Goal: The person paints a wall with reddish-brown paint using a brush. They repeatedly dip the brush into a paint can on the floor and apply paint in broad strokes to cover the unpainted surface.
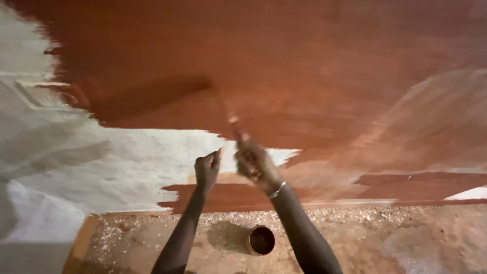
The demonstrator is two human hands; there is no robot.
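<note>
While the left hand (pixel 207 170) hangs clenched, the right hand (pixel 255 163) grasps a brush (pixel 234 127) rising above it.

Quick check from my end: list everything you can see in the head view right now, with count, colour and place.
wall: one, whitish-grey, bare part at left and lower middle
painted area: one, reddish-brown, across the top and right of the wall, with a band along the bottom edge
paint tin: one, open, brown inside, on the ground between the forearms
ground: one, sandy brown with pale grit along the wall's foot
brush: one, blurred, paint-coloured, rising from the right hand against the wall
bracelet: one, silvery, on the right wrist
left hand: one, closed in a fist, holding nothing visible
right hand: one, fingers closed on the brush
</note>
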